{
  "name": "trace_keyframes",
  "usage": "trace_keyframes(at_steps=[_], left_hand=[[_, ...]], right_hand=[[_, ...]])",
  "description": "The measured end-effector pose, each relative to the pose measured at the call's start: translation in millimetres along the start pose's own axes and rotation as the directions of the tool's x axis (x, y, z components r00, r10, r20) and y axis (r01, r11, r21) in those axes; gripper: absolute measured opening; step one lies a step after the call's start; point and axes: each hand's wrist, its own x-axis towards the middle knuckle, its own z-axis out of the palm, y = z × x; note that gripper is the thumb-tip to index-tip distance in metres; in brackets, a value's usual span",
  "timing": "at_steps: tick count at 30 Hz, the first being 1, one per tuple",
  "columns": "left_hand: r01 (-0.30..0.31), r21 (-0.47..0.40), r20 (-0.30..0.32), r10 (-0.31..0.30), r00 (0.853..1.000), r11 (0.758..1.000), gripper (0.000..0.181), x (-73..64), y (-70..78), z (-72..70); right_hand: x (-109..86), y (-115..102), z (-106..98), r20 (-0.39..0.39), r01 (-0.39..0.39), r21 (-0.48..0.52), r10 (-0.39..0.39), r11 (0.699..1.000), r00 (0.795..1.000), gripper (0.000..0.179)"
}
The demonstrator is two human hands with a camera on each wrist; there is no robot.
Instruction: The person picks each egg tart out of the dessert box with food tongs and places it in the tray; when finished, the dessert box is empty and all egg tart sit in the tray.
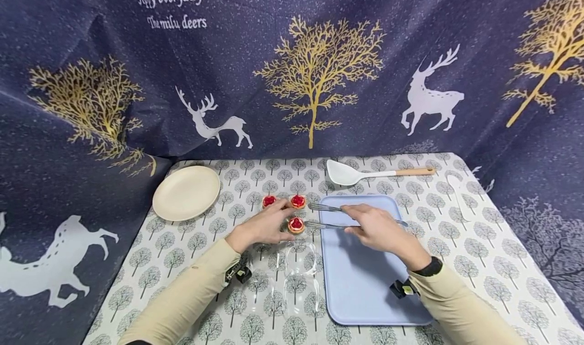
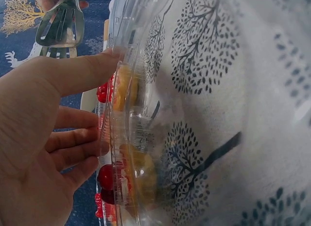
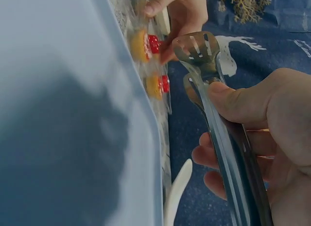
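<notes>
A clear plastic container (image 1: 299, 289) holds small tarts topped with red fruit, such as the near tart (image 1: 296, 226) and the far tart (image 1: 298, 201). Another tart (image 1: 269, 201) sits at its far left, partly behind my left hand (image 1: 266, 225). That hand lies over the container, thumb and fairly straight fingers spread, fingertips at the clear plastic edge (image 2: 112, 138). My right hand (image 1: 376, 228) grips metal tongs (image 3: 226, 143) with slotted ends, thumb on one arm and fingers on the other. Spread apart, the tong ends point left, right beside the two right-hand tarts.
A light blue tray (image 1: 365, 294) lies under the right hand and tongs. At the back left is a cream plate (image 1: 186, 193). A white spatula with a wooden handle (image 1: 347, 174) lies behind the tray, and a white utensil (image 1: 461, 198) at the right.
</notes>
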Motion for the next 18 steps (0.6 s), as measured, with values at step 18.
trace_keyframes(at_steps=[18], left_hand=[[0.012,0.012,-0.006,-0.011,1.0,1.0,0.075,-0.6,2.6,-1.7]], right_hand=[[18.3,-22.4,10.4,0.043,0.065,-0.048,-0.063,0.997,0.997,0.055]])
